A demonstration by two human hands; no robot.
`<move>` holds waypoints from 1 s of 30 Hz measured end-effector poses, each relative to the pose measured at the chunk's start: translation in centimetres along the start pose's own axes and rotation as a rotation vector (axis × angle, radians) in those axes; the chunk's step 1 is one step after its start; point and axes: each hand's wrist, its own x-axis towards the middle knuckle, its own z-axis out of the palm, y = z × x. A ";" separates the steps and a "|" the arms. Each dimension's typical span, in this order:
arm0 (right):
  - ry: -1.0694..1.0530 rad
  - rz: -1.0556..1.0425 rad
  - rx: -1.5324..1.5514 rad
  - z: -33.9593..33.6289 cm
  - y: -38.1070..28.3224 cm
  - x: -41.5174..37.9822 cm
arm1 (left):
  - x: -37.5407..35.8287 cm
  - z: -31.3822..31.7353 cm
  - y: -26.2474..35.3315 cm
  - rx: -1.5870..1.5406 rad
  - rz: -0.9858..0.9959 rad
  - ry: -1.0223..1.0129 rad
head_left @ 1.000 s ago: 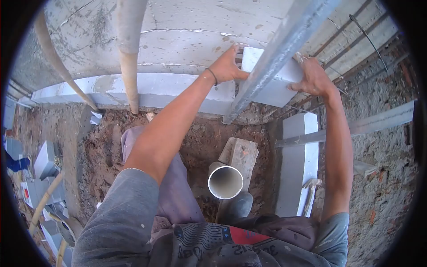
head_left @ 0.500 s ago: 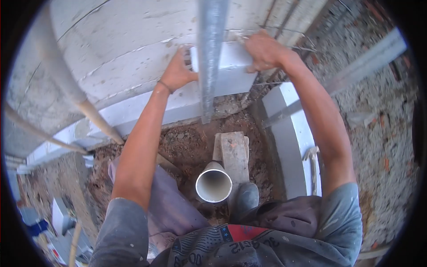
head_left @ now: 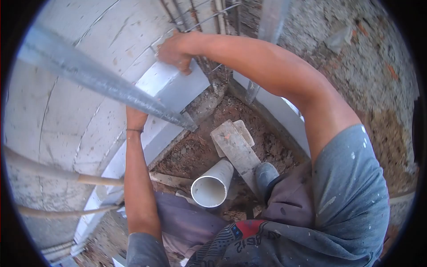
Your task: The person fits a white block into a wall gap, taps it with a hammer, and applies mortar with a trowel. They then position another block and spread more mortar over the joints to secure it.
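A white block [head_left: 183, 90] lies low along the wall, its long face toward me, close to the corner with the rebar. My right hand [head_left: 175, 51] grips its upper edge near the corner end, the thumb hanging over the front face. My left hand [head_left: 136, 117], with a dark band at the wrist, is at the white course farther left. A slanted metal tube [head_left: 115, 86] crosses in front of that hand and hides its fingers, so I cannot see how they are closed.
A white pipe [head_left: 212, 184] stands between my legs, beside boards [head_left: 235, 142] lying on the soil. Rebar [head_left: 218, 20] rises at the corner. Another metal tube [head_left: 269, 26] leans at the right, by a second white course [head_left: 278, 113]. Wooden poles [head_left: 98, 179] lean at the left.
My view has turned toward the right-hand corner. The block, tilted or raised between both hands before, now lies along the wall. My left hand has moved behind the metal tube.
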 end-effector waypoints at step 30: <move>0.014 -0.126 0.219 1.0 1.7 2.9 | 4.8 -1.5 3.6 0.087 0.138 -0.450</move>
